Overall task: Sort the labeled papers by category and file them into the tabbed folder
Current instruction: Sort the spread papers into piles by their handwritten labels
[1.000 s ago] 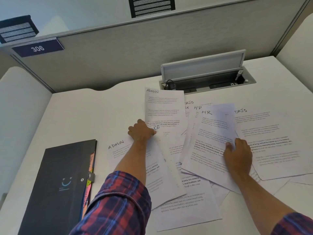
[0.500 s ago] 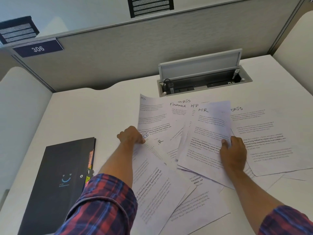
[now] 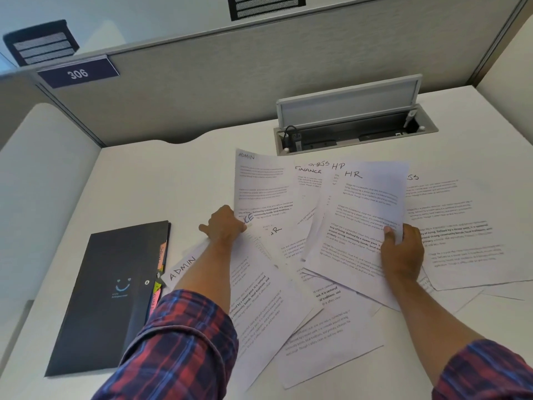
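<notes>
My right hand (image 3: 402, 249) pinches the HR sheet (image 3: 366, 215) at centre frame; my left hand (image 3: 223, 230) grips an ADMIN sheet (image 3: 261, 183), fingers hidden beneath. Overlapping papers (image 3: 317, 327) hide several labels. The tabbed folder (image 3: 109, 295) lies closed, lower left.

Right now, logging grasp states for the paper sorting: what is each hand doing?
Left hand: grips the white printed sheet headed ADMIN.
Right hand: pinches the white printed sheet headed HR, thumb on top.
</notes>
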Demonstrator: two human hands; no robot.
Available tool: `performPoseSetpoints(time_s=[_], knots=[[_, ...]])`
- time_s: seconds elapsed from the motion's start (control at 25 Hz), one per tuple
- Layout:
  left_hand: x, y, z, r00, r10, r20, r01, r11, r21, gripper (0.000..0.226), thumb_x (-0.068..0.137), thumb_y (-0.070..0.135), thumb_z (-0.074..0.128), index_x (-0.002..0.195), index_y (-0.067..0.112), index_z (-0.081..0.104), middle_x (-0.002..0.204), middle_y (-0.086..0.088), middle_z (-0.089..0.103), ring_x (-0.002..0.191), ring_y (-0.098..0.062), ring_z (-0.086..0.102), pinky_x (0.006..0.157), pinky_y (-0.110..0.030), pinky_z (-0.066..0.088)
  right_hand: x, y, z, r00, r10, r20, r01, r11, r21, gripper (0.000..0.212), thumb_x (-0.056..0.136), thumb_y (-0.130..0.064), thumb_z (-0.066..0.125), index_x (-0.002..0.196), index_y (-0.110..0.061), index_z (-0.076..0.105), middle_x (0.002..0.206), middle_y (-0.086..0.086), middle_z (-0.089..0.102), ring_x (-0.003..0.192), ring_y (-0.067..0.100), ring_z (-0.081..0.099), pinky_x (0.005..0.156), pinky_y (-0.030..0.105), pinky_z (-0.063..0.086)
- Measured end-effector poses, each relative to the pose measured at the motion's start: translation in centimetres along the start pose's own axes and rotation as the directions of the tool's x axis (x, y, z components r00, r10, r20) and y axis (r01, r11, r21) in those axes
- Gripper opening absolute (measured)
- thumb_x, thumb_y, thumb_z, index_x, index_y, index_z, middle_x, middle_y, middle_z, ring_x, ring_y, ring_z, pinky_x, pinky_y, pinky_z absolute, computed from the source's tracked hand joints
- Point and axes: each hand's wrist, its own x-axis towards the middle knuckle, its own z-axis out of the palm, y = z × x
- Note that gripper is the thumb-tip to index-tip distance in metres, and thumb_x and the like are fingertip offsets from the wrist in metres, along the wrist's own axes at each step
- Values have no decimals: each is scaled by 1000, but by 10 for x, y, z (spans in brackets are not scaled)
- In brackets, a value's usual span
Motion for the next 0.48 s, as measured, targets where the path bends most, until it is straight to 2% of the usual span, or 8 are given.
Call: performPoseSetpoints(time_s=[0.12,0.28,0.36,0.48], knots=[[-7,-9,0,997,17,-69,-28,987,-158,30,78,13,69,105,19,55,102,0,68,102,-25,61,98,-43,31,0,1,1,1000,-12,-3,12,1000,-14,25,99,-24,59,108,-1,61,111,17,60,99,34,59,82,31,41],[-10,-17,-2,989,74,-126,-102,966,-235,30,80,11,67,108,20,59,107,-3,69,105,-26,62,103,-45,40,-1,0,0,1000,-11,-13,11,1000,-4,27,99,-26,58,109,-1,61,111,16,60,100,34,59,82,30,41],[-13,-17,-2,974,147,-172,-182,960,-212,28,83,9,65,108,19,59,105,-3,68,103,-26,63,101,-47,43,-2,-2,0,1000,5,-24,-5,1000,23,28,99,-27,58,111,-2,61,112,15,61,101,33,60,83,29,41],[-22,-9,0,915,283,-287,-326,939,-113,32,89,10,65,119,18,57,116,-6,63,107,-26,62,100,-44,43,-4,-4,-3,999,4,-34,-1,995,105,31,99,-29,59,114,-2,62,112,17,65,101,33,62,84,29,43]])
